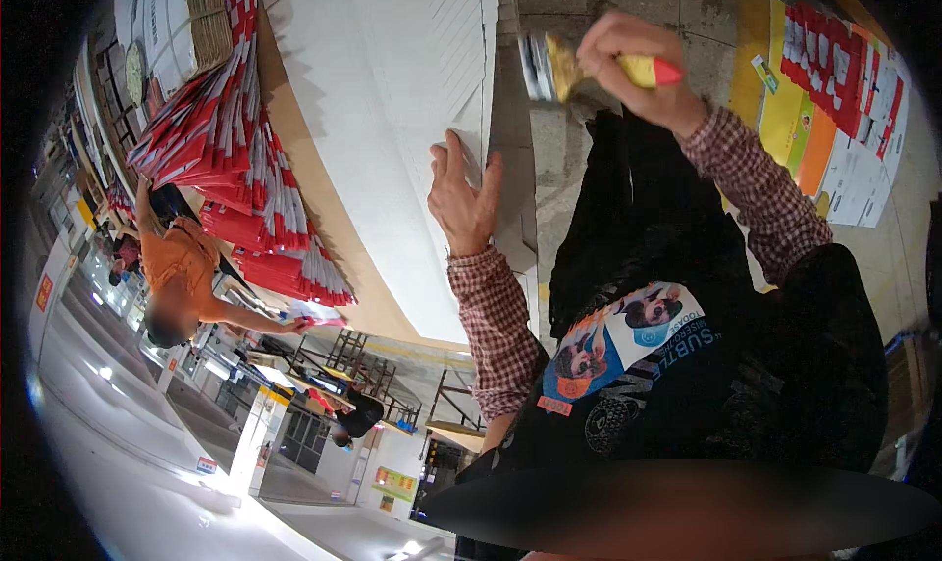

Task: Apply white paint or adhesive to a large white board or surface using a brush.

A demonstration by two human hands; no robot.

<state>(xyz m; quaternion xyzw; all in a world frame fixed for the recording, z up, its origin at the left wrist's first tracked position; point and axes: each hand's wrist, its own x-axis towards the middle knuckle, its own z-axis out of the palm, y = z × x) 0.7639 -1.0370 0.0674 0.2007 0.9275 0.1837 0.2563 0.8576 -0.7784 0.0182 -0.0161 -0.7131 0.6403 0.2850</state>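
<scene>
My left hand (463, 200) lies flat, fingers spread, on the near edge of a tall stack of large white sheets (392, 100). My right hand (633, 59) is raised to the right of the stack and grips a paintbrush (601, 68) with a yellow and red handle. Its wet yellowish bristles point left, toward the side of the stack, and are blurred. Both forearms wear red checked sleeves. A dark apron with a printed patch hangs below them.
Fanned piles of red and white flat printed cartons (245, 169) lie on the brown table beyond the white stack. A co-worker in an orange shirt (182, 267) reaches over them. More red, white and yellow sheets (844, 80) lie on the concrete floor at right.
</scene>
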